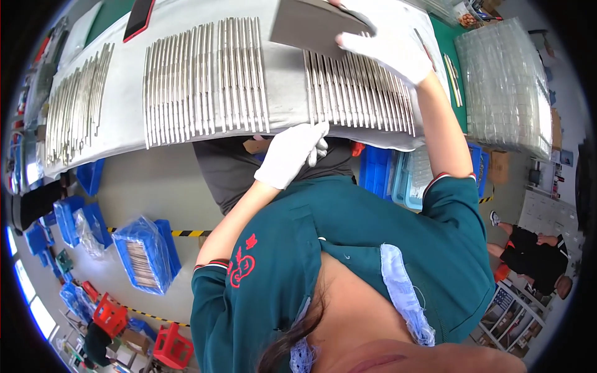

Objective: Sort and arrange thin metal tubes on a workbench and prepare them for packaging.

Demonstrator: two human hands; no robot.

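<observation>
My right hand [395,50], in a white glove, grips a flat grey plate [314,26] at the far side of the table, thumb on its near face. The plate is tilted over the far ends of a right-hand row of slim metal rods [360,93]. My left hand [291,154], also gloved, is closed at the table's front edge, its fingertips by the near end of this row's leftmost rod; anything between them is hidden. A middle group of metal rods [202,81] and a left group of thinner ones [78,102] lie side by side on the white cloth [127,74].
A red-edged phone [139,20] lies at the far left of the table. Stacked clear plastic trays [504,87] stand at the right. Blue bins [373,171] sit under the table; a bagged blue bin [146,255] is on the floor. Another person [535,258] sits at far right.
</observation>
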